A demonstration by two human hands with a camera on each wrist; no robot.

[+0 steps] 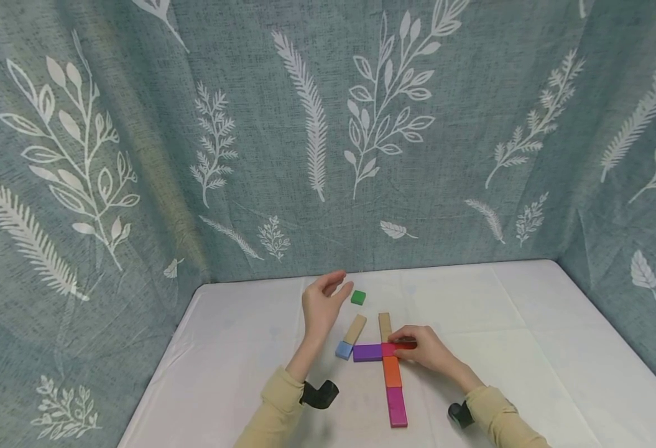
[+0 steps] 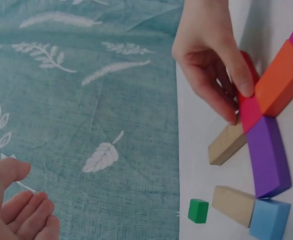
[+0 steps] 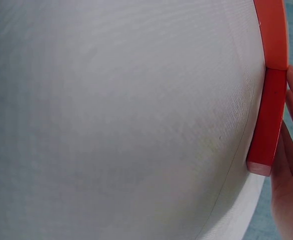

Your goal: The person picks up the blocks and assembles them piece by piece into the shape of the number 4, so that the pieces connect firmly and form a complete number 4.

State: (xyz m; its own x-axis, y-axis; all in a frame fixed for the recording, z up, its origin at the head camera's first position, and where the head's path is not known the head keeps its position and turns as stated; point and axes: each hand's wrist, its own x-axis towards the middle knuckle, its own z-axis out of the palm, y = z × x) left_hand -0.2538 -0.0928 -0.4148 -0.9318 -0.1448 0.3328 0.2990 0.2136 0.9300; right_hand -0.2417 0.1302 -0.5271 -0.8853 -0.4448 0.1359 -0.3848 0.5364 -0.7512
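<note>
My right hand (image 1: 425, 350) is at the middle of a cross of flat blocks, its thumb and fingers on either side of the red block (image 2: 249, 66). The red block touches a pink square block (image 1: 388, 350). Joined around this square are a purple block (image 1: 367, 353), an orange block (image 1: 392, 372) and a tan block (image 1: 384, 326). A magenta block (image 1: 397, 407) continues below the orange one. My left hand (image 1: 322, 305) is raised, holding nothing, its fingers loosely bent. Nearest to it is a small green block (image 1: 358, 297).
Left of the cross, a second tan block (image 1: 355, 328) lies slanted, its lower end against a light blue block (image 1: 344, 350). A white cloth covers the table (image 1: 490, 323). Behind it hangs a teal curtain (image 1: 328, 236) with white leaf prints.
</note>
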